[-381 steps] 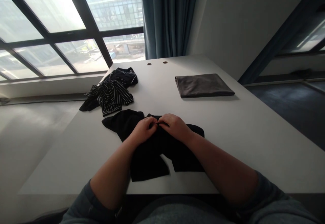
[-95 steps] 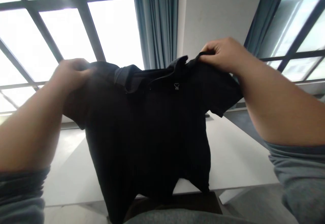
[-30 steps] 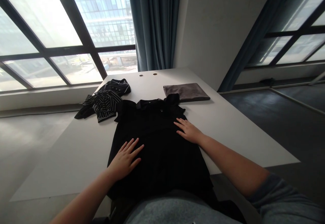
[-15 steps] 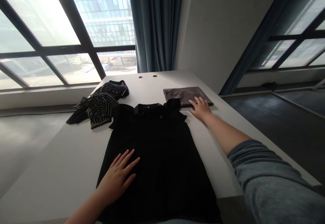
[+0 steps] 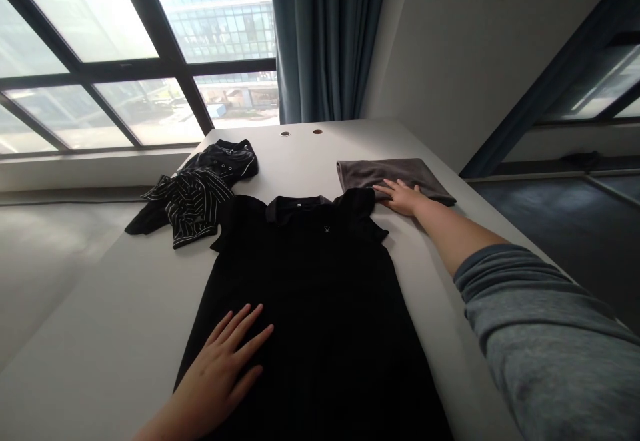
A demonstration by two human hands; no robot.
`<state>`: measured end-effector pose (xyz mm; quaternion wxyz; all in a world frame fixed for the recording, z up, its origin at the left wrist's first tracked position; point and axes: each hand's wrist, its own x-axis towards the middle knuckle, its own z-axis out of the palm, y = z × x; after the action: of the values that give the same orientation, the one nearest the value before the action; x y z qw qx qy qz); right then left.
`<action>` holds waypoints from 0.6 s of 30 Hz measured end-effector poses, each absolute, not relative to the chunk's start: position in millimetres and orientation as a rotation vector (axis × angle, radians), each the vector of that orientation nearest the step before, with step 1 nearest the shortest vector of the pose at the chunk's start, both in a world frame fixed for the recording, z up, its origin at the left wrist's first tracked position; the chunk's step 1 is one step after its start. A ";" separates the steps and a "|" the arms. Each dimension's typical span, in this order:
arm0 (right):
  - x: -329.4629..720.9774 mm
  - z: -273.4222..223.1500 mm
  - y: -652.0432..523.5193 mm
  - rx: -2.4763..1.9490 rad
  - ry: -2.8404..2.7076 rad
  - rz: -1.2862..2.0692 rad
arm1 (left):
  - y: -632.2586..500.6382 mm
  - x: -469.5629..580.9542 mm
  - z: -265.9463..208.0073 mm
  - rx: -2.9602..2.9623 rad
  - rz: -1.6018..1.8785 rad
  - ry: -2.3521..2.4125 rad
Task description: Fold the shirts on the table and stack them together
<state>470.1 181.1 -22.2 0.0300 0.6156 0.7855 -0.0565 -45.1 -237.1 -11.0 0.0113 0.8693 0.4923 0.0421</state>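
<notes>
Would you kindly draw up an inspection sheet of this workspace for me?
Surface: white table, with two round holes near its far end.
Items at hand: black polo shirt, front up, collar away from the person, lower end out of frame; folded grey-brown cloth to the right.
Clutter: rumpled dark clothing, partly white-striped, at left.
Hands: left hand spread on the polo; right hand with fingers over the cloth's near edge.
Cables: nothing seen.
Surroundings: window, blue curtain.
</notes>
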 end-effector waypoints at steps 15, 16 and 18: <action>532.4 -35.8 266.1 1.960 2.449 -0.127 | -236.5 -40.6 1.7 2.811 0.080 1.524; 536.8 -37.1 270.9 1.936 2.456 -0.116 | -236.4 -40.6 2.0 2.805 0.074 1.524; 544.4 -39.4 278.6 1.891 2.456 -0.087 | -236.6 -40.4 2.1 2.792 0.054 1.527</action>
<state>544.4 278.6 -39.4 0.0201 0.6097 0.7919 -0.0279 -40.4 -236.6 2.1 -0.0205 0.8771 0.4795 0.0170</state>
